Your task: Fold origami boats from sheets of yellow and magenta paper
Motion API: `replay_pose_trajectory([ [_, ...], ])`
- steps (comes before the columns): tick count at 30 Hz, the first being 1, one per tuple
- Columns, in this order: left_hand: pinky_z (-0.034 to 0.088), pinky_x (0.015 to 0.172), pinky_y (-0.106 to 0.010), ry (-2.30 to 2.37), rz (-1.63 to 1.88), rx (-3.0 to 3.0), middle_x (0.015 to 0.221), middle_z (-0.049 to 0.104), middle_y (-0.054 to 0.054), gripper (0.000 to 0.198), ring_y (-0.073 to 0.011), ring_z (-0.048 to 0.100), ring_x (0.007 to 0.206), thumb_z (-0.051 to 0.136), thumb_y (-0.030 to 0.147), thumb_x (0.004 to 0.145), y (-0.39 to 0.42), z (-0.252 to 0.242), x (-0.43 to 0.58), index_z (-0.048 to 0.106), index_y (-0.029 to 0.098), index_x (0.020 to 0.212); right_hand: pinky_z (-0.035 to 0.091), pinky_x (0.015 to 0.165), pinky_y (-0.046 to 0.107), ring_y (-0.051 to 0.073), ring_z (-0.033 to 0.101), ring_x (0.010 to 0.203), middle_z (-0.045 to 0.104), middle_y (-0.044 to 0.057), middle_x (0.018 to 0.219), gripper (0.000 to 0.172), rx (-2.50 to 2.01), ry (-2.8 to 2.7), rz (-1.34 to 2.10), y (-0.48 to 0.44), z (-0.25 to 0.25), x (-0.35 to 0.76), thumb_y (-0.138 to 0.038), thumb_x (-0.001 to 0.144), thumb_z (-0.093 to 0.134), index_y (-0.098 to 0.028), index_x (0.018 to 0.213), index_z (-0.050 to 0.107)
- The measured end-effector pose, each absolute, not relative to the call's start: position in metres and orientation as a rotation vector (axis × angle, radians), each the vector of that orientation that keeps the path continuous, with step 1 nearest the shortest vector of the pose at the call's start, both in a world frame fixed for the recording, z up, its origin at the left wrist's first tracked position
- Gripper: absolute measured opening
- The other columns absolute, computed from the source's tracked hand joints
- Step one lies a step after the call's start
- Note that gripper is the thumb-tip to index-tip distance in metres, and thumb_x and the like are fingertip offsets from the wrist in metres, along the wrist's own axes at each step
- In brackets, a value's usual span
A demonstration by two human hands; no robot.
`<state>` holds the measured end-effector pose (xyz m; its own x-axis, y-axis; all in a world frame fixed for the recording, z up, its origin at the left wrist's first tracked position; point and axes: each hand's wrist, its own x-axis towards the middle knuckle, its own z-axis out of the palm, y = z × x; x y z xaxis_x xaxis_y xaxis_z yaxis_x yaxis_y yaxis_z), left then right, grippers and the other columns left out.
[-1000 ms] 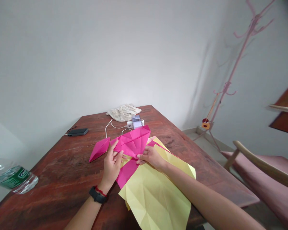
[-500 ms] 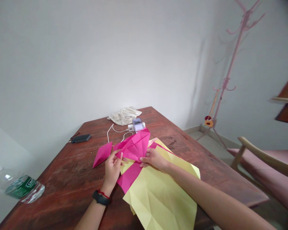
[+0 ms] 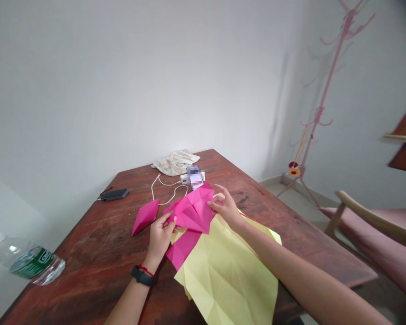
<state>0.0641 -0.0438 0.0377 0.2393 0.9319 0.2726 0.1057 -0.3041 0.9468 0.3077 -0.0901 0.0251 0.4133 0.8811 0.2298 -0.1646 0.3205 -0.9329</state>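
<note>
A creased pink paper (image 3: 193, 210) is held above the table, its lower left part pinched in my left hand (image 3: 161, 232). At the paper's right edge is my right hand (image 3: 225, 207), thumb and a finger against the paper, the other fingers raised. Beneath lie large creased yellow sheets (image 3: 230, 275), with another pink piece (image 3: 182, 248) sticking out at their left. A folded pink paper shape (image 3: 145, 217) rests on the table to the left of my left hand.
On the wooden table (image 3: 98, 253) are a water bottle (image 3: 35, 264), a dark power bank (image 3: 114, 195), a white cable, a pale cloth (image 3: 176, 162) and a phone (image 3: 195, 177). A pink chair (image 3: 375, 239) and a pink coat rack (image 3: 329, 81) stand at the right.
My right hand has moved up from the pink paper's lower corner to its right edge. The paper has turned and shows more of its creased face. My left hand has hardly moved.
</note>
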Motion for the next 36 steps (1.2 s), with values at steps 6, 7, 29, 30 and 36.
replay_pose_trajectory([
  [6, 0.060, 0.064, -0.027, 0.880, 1.082, 1.674, 0.093, 0.078, -0.010, 0.044, -0.0235, 0.075, 0.077, 0.078, 0.044, 0.075, -0.046, 0.036, 0.068, 0.072, 0.013, 0.105, 0.054, 0.047, 0.025, 0.011, 0.059, 0.051, 0.055, -0.009, 0.072, 0.077, -0.944, -1.055, 0.838, -0.092, 0.023, 0.307, -0.032, 0.072, 0.078, -0.029, 0.139, 0.042],
  [7, 0.060, 0.060, -0.027, 0.884, 1.053, 1.659, 0.086, 0.078, -0.009, 0.046, -0.0237, 0.076, 0.071, 0.077, 0.047, 0.075, -0.046, 0.034, 0.069, 0.071, 0.012, 0.105, 0.055, 0.047, 0.025, 0.011, 0.060, 0.053, 0.056, -0.008, 0.075, 0.074, -0.944, -1.074, 0.844, -0.093, 0.022, 0.307, -0.034, 0.073, 0.078, -0.029, 0.138, 0.043],
  [29, 0.050, 0.043, -0.021, 0.773, 0.980, 1.470, 0.056, 0.067, -0.001, 0.035, -0.0150, 0.063, 0.044, 0.075, 0.043, 0.074, -0.044, 0.020, 0.068, 0.078, 0.012, 0.089, 0.052, 0.047, 0.025, 0.016, 0.064, 0.059, 0.070, 0.002, 0.083, 0.051, -1.299, -1.382, 0.789, -0.098, 0.044, 0.325, -0.050, 0.071, 0.080, -0.021, 0.106, 0.056],
  [30, 0.051, 0.042, -0.021, 0.757, 0.993, 1.458, 0.056, 0.067, -0.001, 0.034, -0.0147, 0.062, 0.043, 0.076, 0.043, 0.074, -0.044, 0.020, 0.068, 0.079, 0.013, 0.090, 0.052, 0.046, 0.024, 0.015, 0.064, 0.059, 0.069, 0.002, 0.083, 0.049, -1.314, -1.397, 0.791, -0.098, 0.045, 0.327, -0.052, 0.072, 0.078, -0.021, 0.103, 0.058],
  [36, 0.053, 0.041, -0.024, 0.720, 1.041, 1.436, 0.071, 0.076, -0.007, 0.030, -0.0166, 0.066, 0.043, 0.078, 0.039, 0.073, -0.049, 0.022, 0.070, 0.082, 0.018, 0.094, 0.055, 0.045, 0.027, 0.014, 0.061, 0.058, 0.067, 0.003, 0.080, 0.045, -1.285, -1.294, 0.790, -0.096, 0.033, 0.336, -0.061, 0.074, 0.074, -0.020, 0.091, 0.064],
])
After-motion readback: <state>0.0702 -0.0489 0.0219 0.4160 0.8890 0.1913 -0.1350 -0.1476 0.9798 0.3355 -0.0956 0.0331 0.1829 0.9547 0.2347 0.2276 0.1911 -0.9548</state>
